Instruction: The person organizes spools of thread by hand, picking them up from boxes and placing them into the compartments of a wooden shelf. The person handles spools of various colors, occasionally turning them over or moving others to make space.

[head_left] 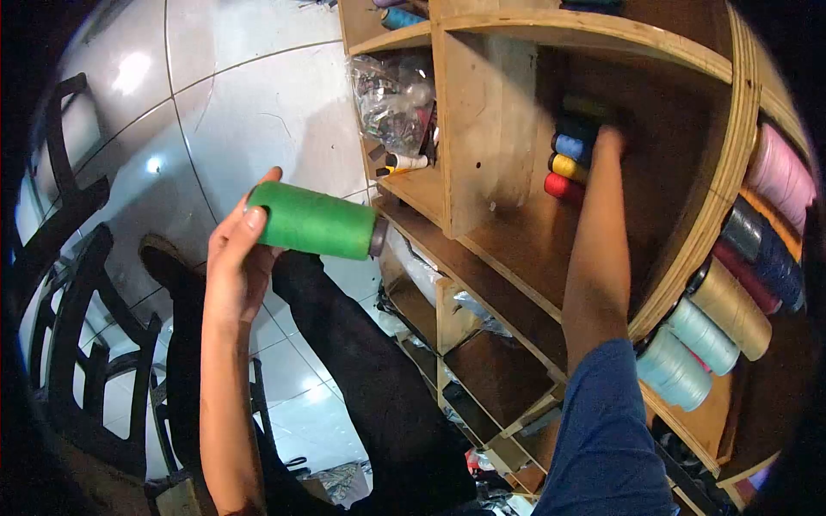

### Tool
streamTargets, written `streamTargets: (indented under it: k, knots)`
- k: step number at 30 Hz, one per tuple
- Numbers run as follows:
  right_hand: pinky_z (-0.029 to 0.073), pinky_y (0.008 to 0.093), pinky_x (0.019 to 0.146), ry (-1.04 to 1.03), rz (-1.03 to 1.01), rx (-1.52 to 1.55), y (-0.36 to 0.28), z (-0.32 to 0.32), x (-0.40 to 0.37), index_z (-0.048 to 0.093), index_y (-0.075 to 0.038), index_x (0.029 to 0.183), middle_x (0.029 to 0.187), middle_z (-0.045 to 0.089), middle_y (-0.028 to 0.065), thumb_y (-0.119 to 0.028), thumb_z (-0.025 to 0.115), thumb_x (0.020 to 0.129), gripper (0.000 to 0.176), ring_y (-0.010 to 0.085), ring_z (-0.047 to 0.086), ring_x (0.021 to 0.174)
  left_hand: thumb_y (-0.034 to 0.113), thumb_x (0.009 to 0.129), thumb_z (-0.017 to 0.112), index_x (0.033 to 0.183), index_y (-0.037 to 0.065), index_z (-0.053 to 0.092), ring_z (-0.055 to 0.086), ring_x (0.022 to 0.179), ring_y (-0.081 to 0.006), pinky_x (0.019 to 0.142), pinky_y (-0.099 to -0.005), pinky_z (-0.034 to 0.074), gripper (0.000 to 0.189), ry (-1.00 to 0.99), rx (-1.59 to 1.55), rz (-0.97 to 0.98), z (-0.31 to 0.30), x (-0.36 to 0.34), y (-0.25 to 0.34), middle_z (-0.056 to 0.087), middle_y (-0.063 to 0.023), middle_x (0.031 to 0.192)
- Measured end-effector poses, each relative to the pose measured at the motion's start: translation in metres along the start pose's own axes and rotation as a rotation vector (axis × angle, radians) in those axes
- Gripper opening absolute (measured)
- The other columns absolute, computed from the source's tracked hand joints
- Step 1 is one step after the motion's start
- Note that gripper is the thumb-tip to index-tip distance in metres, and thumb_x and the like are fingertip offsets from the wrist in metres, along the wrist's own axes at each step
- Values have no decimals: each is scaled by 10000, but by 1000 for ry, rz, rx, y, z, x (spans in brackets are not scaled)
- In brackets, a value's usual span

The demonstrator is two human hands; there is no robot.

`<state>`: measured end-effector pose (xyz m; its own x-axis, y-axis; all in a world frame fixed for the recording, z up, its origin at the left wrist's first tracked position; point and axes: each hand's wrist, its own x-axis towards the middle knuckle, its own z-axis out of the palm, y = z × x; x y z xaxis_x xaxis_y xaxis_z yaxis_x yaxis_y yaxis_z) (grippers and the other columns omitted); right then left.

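Observation:
A large spool of green thread (314, 221) is gripped in my left hand (243, 236), held out over the tiled floor with its dark end pointing right. My right arm reaches deep into a wooden shelf compartment. At its back, my right hand (610, 142) is beside a short row of thread spools, and its fingers are lost in shadow and blur. That row has a red spool (564, 187), a yellow spool (568, 168) and a blue spool (571, 147) nearest me, with darker ones behind that are hard to make out.
More spools, with pale blue (675, 368), tan (731, 308) and pink (781, 179) ones among them, fill the compartment on the right. A plastic bag (391, 99) sits in the left compartment. Lower cubbies hold plastic-wrapped items. A black chair (77, 318) stands at left.

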<state>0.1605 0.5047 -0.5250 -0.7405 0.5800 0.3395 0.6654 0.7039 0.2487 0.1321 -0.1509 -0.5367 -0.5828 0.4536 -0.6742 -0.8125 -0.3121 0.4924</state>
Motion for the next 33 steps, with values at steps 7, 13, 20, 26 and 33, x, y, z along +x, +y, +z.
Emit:
streamTargets:
  k: [7,13,20,26,33]
  knots:
    - [444,416,917,-83,56,-160,-54,-44,-23,593,-27,1163,1208,579,177,-253,527,895,357,306,557,1117,418,860,588,1340,-62,413,562,1051,-192,954,-332,420,701,10,-2,37,1,7,10,576,-124,1153]
    - [452,419,874,2,249,527,-157,-114,-65,605,27,1097,1139,612,177,-188,582,864,318,316,563,1090,392,876,571,1339,-53,415,552,1087,-204,968,-341,425,661,-34,-39,50,31,26,16,556,-140,1191]
    - [466,264,829,-945,189,1584,-245,-227,-165,469,40,1266,1174,563,118,-238,617,889,492,164,550,1049,238,908,586,1333,-55,413,566,1087,-209,968,-375,451,545,-122,-223,76,98,54,24,557,-151,1199]
    - [469,250,821,-710,230,1437,-231,-223,-163,496,40,1254,1098,591,102,-126,616,869,436,145,577,957,289,844,692,1391,-112,235,542,1092,-224,921,-326,462,818,-175,-312,-11,126,74,-6,470,-177,1290]
    - [445,344,903,-122,522,916,-167,-151,-87,536,43,1225,1130,592,173,-222,657,816,503,233,589,998,300,852,668,1438,-71,-18,349,1320,-283,1020,-385,383,975,-312,-153,-15,136,71,-23,131,-204,1515]
